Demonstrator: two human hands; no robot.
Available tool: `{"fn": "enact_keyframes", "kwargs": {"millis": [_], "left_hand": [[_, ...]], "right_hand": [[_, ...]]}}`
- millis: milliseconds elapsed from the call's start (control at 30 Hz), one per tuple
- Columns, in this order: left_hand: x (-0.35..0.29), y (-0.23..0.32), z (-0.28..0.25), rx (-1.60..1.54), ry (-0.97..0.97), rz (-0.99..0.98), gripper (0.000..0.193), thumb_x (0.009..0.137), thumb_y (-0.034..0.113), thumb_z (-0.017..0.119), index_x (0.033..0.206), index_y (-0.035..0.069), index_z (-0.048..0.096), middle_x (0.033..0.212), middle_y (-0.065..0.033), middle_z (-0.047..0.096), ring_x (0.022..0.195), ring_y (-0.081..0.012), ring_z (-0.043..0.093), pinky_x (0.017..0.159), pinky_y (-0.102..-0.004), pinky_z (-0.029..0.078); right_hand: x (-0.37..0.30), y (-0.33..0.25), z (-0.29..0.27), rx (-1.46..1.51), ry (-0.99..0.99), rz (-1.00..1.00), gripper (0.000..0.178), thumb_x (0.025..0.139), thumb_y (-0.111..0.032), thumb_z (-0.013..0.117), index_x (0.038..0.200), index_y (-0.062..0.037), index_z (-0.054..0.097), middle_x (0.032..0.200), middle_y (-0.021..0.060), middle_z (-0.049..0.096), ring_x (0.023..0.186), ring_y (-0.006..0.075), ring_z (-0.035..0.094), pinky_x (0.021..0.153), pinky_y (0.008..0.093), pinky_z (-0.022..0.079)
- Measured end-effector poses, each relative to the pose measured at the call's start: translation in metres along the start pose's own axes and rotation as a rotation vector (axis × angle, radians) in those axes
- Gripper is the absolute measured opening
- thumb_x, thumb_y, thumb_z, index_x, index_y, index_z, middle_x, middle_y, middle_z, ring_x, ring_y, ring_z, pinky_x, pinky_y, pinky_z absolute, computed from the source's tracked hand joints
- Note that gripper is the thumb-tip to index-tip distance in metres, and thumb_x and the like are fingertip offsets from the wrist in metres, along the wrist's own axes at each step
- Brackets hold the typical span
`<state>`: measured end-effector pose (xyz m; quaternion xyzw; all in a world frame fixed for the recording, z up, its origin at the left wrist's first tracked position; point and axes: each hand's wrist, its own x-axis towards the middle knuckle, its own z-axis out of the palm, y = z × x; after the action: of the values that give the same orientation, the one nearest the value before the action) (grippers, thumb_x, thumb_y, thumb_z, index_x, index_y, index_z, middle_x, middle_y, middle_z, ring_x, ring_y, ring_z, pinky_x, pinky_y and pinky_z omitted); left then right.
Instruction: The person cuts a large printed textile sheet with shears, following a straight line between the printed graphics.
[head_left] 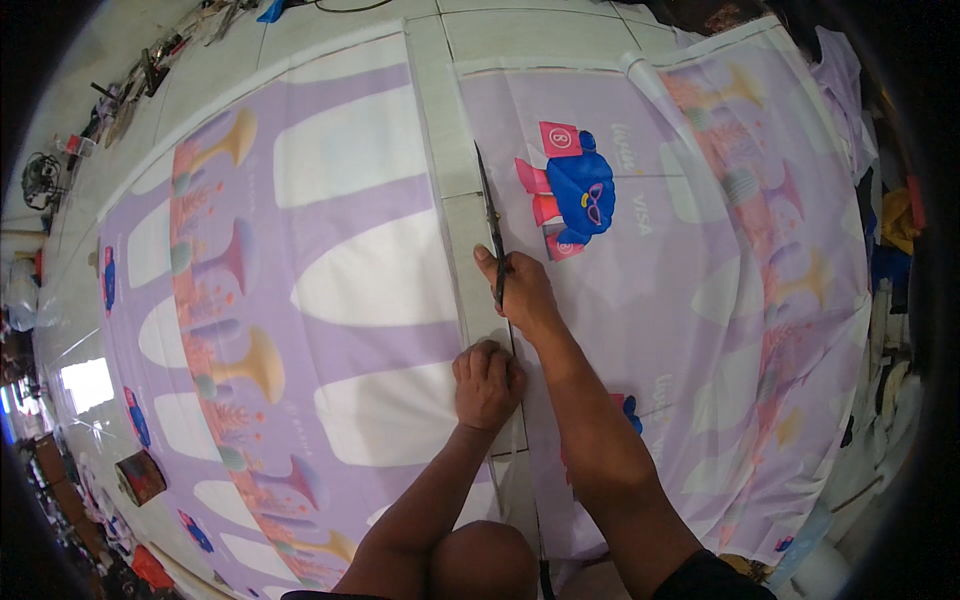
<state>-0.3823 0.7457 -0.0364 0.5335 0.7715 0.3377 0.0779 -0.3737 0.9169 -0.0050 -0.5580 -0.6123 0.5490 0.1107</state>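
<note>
My right hand is closed round the handles of a pair of black scissors. The blades point away from me along the left edge of the right-hand printed fabric sheet, which is pale lilac with a blue cartoon figure. Nearer to me, my left hand rests low over the gap between the two sheets, its fingers curled under; what they hold, if anything, is hidden. To its left lies another printed fabric sheet, lilac with white rounded shapes and a coral-coloured band.
Pale floor tiles show in the gap between the sheets. A rusty can stands by the left sheet's outer edge. Assorted clutter lines the far left, including a dark wire object. At the right lie bunched lilac cloth and a yellow item.
</note>
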Motion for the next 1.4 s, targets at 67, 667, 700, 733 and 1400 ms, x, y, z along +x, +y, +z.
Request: {"fn": "enact_keyframes", "kwargs": {"millis": [67,667,700,733,1400], "left_hand": [[0.001,0.002,0.002,-0.001,-0.01,-0.007,0.026,0.078,0.011,0.069,0.102,0.006,0.06,0.111,-0.0131,0.056,0.106,-0.0347,0.054,0.094,-0.0476,0.042],[0.004,0.007,-0.002,0.053,0.003,-0.004,0.02,0.078,0.012,0.069,0.095,0.006,0.061,0.111,-0.0109,0.056,0.107,-0.0311,0.055,0.091,-0.0451,0.043],[0.004,0.007,-0.001,0.055,0.005,0.005,0.02,0.077,0.012,0.069,0.094,0.006,0.061,0.111,-0.0109,0.056,0.107,-0.0311,0.055,0.091,-0.0449,0.043],[0.004,0.008,0.0,0.058,0.004,0.003,0.02,0.077,0.012,0.069,0.094,0.005,0.061,0.111,-0.011,0.056,0.107,-0.0312,0.055,0.091,-0.0449,0.043],[0.006,0.008,-0.002,0.053,0.006,-0.005,0.017,0.077,0.012,0.069,0.091,0.006,0.062,0.109,-0.0109,0.058,0.106,-0.0312,0.055,0.091,-0.046,0.043]], "right_hand": [[0.002,0.007,0.001,-0.017,0.026,-0.012,0.071,0.09,-0.064,0.061,0.072,0.0052,0.061,0.072,0.0285,0.062,0.075,0.0453,0.065,0.071,0.051,0.049],[0.046,-0.019,-0.004,0.042,-0.009,-0.005,0.073,0.088,-0.069,0.059,0.066,0.0004,0.059,0.059,0.017,0.058,0.062,0.0334,0.063,0.063,0.0456,0.047],[0.047,-0.017,-0.004,0.041,0.006,-0.031,0.073,0.088,-0.069,0.06,0.065,0.0002,0.059,0.059,0.0166,0.059,0.062,0.0333,0.063,0.063,0.0456,0.047],[0.049,-0.013,-0.004,0.034,0.015,-0.058,0.072,0.089,-0.069,0.06,0.065,-0.0001,0.059,0.058,0.016,0.059,0.06,0.0326,0.062,0.062,0.0456,0.047],[0.089,-0.051,-0.012,0.122,-0.054,0.003,0.063,0.085,-0.065,0.07,0.064,-0.0097,0.047,0.055,0.0015,0.046,0.043,0.0125,0.047,0.041,0.0291,0.039]]}}
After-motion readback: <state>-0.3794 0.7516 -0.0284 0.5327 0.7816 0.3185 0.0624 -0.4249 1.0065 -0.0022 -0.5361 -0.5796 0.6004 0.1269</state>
